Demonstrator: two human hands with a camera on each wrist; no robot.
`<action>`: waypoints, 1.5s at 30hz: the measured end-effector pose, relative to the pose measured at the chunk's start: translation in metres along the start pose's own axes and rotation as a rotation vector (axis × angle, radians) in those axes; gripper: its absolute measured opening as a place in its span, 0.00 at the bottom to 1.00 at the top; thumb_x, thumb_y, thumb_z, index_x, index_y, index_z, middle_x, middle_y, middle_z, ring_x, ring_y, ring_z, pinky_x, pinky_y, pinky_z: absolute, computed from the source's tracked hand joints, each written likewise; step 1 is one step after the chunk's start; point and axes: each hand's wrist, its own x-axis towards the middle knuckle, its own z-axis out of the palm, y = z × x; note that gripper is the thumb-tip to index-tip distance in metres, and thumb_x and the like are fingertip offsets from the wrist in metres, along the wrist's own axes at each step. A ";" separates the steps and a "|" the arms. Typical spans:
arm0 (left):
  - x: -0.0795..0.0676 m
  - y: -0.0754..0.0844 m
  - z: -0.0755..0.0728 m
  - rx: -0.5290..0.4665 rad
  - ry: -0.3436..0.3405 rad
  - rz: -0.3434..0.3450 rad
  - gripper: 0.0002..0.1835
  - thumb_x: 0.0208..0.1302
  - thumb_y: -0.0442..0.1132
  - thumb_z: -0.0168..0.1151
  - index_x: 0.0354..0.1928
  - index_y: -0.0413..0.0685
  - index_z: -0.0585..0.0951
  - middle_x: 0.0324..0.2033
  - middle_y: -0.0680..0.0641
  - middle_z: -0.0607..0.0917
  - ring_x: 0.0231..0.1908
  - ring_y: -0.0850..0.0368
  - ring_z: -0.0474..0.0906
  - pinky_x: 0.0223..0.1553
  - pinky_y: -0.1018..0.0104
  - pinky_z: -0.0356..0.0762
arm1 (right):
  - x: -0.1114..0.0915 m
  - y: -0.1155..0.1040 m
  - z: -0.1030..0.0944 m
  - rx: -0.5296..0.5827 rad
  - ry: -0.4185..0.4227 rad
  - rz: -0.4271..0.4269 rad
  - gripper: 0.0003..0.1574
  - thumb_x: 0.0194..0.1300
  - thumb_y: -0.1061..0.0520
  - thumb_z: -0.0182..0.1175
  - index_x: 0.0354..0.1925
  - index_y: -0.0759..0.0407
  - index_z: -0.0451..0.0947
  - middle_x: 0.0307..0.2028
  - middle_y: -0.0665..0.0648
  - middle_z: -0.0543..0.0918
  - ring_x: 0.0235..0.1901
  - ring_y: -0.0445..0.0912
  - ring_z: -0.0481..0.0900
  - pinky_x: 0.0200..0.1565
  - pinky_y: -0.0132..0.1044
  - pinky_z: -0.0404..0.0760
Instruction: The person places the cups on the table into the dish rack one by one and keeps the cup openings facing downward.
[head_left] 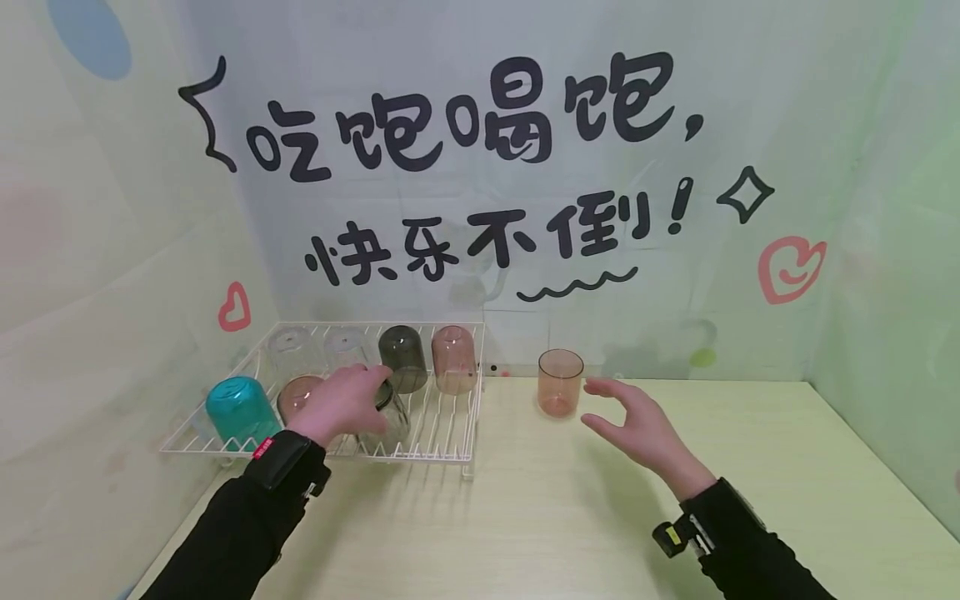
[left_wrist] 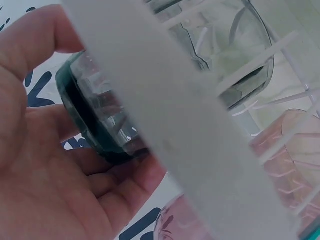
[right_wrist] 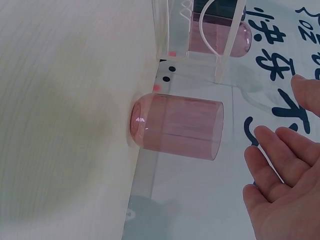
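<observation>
My left hand point(head_left: 341, 406) is over the front of a white wire rack point(head_left: 442, 454). Its thumb and fingers hold an upside-down clear glass cup point(head_left: 393, 425) by its base end, which looks thick and dark green point(left_wrist: 92, 117) in the left wrist view. A rack bar covers part of that cup there. On the tabletop right of the rack, a see-through pinkish-orange cup point(head_left: 560, 383) stands upright, mouth up. Just to its right is my right hand point(head_left: 637, 425), with fingers and thumb spread apart. A gap shows between those fingers and the cup point(right_wrist: 177, 125) in the right wrist view.
Other upside-down cups fill the rack: a teal one point(head_left: 242, 410), a brownish-pink one point(head_left: 294, 396), a dark grey one point(head_left: 402, 358), a pink one point(head_left: 453, 358) and clear ones point(head_left: 292, 350) at the back left. Behind the table point(head_left: 525, 517) hangs a printed sheet point(head_left: 465, 50).
</observation>
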 end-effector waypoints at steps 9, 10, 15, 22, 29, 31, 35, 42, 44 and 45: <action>0.001 0.000 -0.001 -0.028 -0.005 0.000 0.38 0.42 0.43 0.68 0.59 0.41 0.70 0.50 0.39 0.77 0.47 0.44 0.72 0.42 0.50 0.76 | 0.002 -0.004 0.001 -0.002 0.002 -0.004 0.35 0.56 0.45 0.62 0.57 0.61 0.71 0.51 0.56 0.79 0.53 0.51 0.72 0.55 0.50 0.69; 0.001 0.000 -0.001 -0.033 -0.006 -0.004 0.37 0.43 0.43 0.68 0.59 0.41 0.70 0.50 0.39 0.77 0.47 0.44 0.72 0.42 0.50 0.76 | 0.002 -0.004 0.001 -0.003 0.001 -0.005 0.35 0.56 0.45 0.62 0.57 0.61 0.71 0.51 0.56 0.79 0.53 0.51 0.72 0.55 0.50 0.69; 0.001 -0.001 0.000 -0.032 -0.006 -0.015 0.38 0.43 0.43 0.67 0.60 0.41 0.70 0.50 0.38 0.77 0.46 0.44 0.72 0.41 0.50 0.77 | 0.006 -0.002 0.002 -0.013 0.002 -0.010 0.35 0.56 0.45 0.62 0.57 0.61 0.70 0.51 0.57 0.78 0.53 0.51 0.72 0.55 0.51 0.68; 0.002 -0.001 0.003 -0.033 -0.006 -0.010 0.39 0.44 0.44 0.66 0.62 0.40 0.68 0.52 0.36 0.75 0.47 0.42 0.71 0.42 0.49 0.77 | 0.011 -0.003 0.003 -0.049 0.006 0.002 0.33 0.55 0.48 0.63 0.56 0.61 0.71 0.51 0.58 0.78 0.53 0.52 0.72 0.55 0.50 0.69; -0.001 0.001 0.006 0.002 0.130 -0.006 0.42 0.44 0.51 0.66 0.62 0.40 0.67 0.54 0.33 0.70 0.50 0.39 0.67 0.44 0.44 0.74 | 0.018 -0.002 0.006 -0.076 0.014 -0.027 0.33 0.55 0.52 0.63 0.56 0.64 0.71 0.52 0.60 0.78 0.54 0.53 0.72 0.56 0.50 0.68; -0.002 0.002 0.006 0.019 0.188 0.010 0.42 0.44 0.53 0.66 0.61 0.39 0.67 0.54 0.33 0.70 0.50 0.38 0.67 0.45 0.42 0.73 | 0.020 -0.001 0.007 -0.084 0.012 -0.027 0.33 0.55 0.52 0.63 0.56 0.64 0.70 0.52 0.60 0.77 0.54 0.53 0.72 0.56 0.50 0.68; -0.007 0.005 0.004 0.025 0.257 0.008 0.45 0.44 0.55 0.66 0.63 0.38 0.66 0.57 0.32 0.67 0.55 0.36 0.63 0.50 0.38 0.68 | 0.023 0.001 0.010 -0.097 0.014 -0.041 0.32 0.54 0.54 0.64 0.56 0.65 0.71 0.52 0.61 0.77 0.54 0.54 0.71 0.56 0.50 0.68; -0.016 0.013 0.000 0.017 0.312 0.014 0.44 0.45 0.55 0.66 0.63 0.39 0.65 0.58 0.31 0.66 0.56 0.35 0.62 0.52 0.37 0.65 | 0.026 0.001 0.013 -0.153 0.013 -0.045 0.34 0.54 0.50 0.63 0.56 0.64 0.71 0.54 0.61 0.76 0.55 0.55 0.70 0.57 0.50 0.67; -0.018 0.015 0.000 0.013 0.322 0.016 0.44 0.45 0.56 0.65 0.63 0.39 0.65 0.59 0.32 0.66 0.57 0.35 0.61 0.52 0.37 0.65 | 0.027 0.001 0.014 -0.165 0.011 -0.045 0.34 0.55 0.48 0.63 0.57 0.64 0.71 0.54 0.61 0.76 0.55 0.55 0.70 0.57 0.50 0.67; -0.019 0.016 0.000 0.010 0.325 0.016 0.44 0.45 0.57 0.65 0.63 0.40 0.65 0.59 0.32 0.66 0.57 0.36 0.61 0.52 0.37 0.65 | 0.027 0.001 0.015 -0.169 0.010 -0.047 0.34 0.55 0.48 0.63 0.57 0.64 0.71 0.54 0.61 0.76 0.55 0.55 0.70 0.57 0.50 0.67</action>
